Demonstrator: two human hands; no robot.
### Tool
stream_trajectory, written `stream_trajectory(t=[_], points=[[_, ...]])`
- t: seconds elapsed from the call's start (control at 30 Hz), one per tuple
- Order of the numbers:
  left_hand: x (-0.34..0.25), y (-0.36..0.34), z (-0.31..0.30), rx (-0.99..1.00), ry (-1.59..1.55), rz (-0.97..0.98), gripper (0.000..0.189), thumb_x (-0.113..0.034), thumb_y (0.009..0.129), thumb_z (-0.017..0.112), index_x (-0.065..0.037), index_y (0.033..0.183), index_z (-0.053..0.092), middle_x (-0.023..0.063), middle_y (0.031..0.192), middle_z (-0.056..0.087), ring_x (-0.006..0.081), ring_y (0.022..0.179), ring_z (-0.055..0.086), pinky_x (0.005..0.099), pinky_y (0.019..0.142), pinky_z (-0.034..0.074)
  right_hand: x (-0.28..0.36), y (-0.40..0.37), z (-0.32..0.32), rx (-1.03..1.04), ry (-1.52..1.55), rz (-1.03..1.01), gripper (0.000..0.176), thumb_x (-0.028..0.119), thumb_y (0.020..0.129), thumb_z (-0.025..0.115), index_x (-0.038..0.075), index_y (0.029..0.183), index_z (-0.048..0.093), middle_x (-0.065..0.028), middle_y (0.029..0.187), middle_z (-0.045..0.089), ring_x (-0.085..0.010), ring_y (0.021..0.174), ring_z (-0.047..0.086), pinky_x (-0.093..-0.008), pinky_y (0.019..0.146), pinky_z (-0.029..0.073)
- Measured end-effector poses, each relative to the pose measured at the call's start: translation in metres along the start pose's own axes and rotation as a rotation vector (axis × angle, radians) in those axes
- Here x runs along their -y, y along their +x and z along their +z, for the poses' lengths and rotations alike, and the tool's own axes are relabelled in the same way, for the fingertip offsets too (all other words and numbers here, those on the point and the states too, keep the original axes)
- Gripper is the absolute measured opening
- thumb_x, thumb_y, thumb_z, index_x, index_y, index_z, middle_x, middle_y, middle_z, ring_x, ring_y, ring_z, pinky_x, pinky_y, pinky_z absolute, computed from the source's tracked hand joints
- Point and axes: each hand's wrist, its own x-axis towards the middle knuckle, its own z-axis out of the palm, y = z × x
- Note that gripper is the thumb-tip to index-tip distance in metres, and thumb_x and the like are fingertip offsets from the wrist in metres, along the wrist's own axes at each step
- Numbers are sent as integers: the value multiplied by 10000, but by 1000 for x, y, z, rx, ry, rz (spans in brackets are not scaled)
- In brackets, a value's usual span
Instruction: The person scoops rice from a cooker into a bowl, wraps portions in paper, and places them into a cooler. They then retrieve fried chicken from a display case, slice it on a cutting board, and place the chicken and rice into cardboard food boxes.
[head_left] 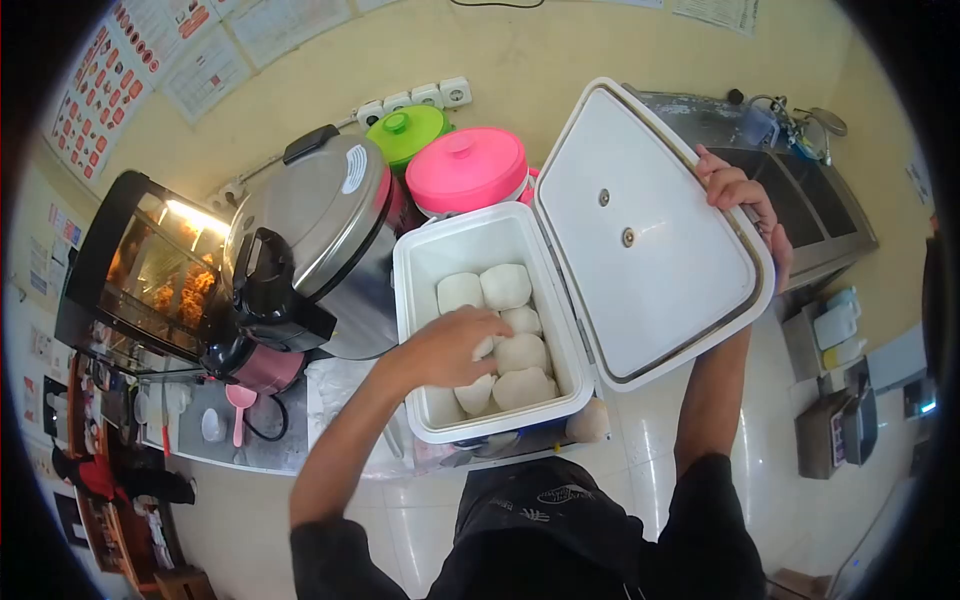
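A white cooler box stands in front of me with its hinged lid raised. Inside lie several rounded white bundles, which look like wrapped portions; their contents are hidden. My left hand reaches down into the box, its fingers curled over one of the bundles at the left side. My right hand grips the outer edge of the cooler lid, holding it tilted open to the right. Two metal screws show on the lid's inner face.
Left of the box stands a large steel rice cooker, beside a lit display warmer with fried food. Pink and green lidded containers sit behind. A pink scoop lies on the counter. A steel sink is at right.
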Motion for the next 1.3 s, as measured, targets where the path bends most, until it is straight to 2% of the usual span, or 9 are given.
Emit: stream_trajectory(t=[0.07,0.17,0.53,0.67,0.73,0.93,1.03,1.17,1.3], points=[[20,20,22,554,153,-178,412,-159,686,695,-50,1064,573,100,1060,574,262,1044,519,400,887,414,0,0,-13,118,-33,-13,537,451,815,351,-33,915,560,-183,907,560,-349,1091,477,-551,1070,180],[19,9,57,761,660,42,450,-223,635,736,-85,1038,589,56,1035,575,247,1022,514,371,874,412,11,-6,-22,81,-103,90,637,519,847,409,-76,978,595,-222,1055,591,-369,1140,467,-498,1039,254],[24,12,69,788,771,98,306,-232,649,715,-134,934,659,25,905,643,205,963,562,340,842,411,20,-148,-25,-519,50,422,575,383,937,353,-70,1287,396,-183,1314,445,-249,1216,429,-367,1027,306],[12,18,30,813,711,39,327,-245,631,726,-98,918,670,36,824,662,243,937,585,375,815,435,36,-192,-12,-1041,67,487,473,336,941,366,-16,1244,452,-136,1243,505,-231,1160,477,-358,984,351],[-4,6,-23,534,196,-233,416,-255,624,736,-59,980,649,57,866,674,298,933,593,420,806,452,64,-184,2,-1018,-192,356,364,275,927,367,-5,1115,504,-96,983,560,-165,890,530,-296,783,407],[-13,-110,-59,-496,-501,-175,930,-315,631,753,-43,1374,264,187,1192,518,307,1014,582,399,825,490,108,-134,76,-459,-425,-98,324,297,902,462,43,1102,463,-99,915,465,-170,696,430,-294,608,348],[-7,-171,-6,-787,-1359,-171,1006,-305,657,745,-131,1431,126,208,1332,368,340,1099,513,391,806,502,91,-105,96,281,-779,128,311,323,839,576,64,1008,541,-113,859,562,-230,719,537,-329,567,419],[-13,-209,91,-1000,-2238,275,804,-234,688,730,-241,1374,309,179,1398,267,287,1006,517,329,643,516,25,-72,142,884,-874,623,326,297,791,605,42,994,587,-146,906,620,-307,797,606,-402,676,479],[-6,-257,145,-1121,-2319,71,807,-207,641,776,-198,1338,370,155,1335,385,281,937,542,350,656,510,-67,-71,168,1361,-1083,911,386,275,737,624,22,1029,611,-193,987,626,-333,892,618,-433,756,489]])
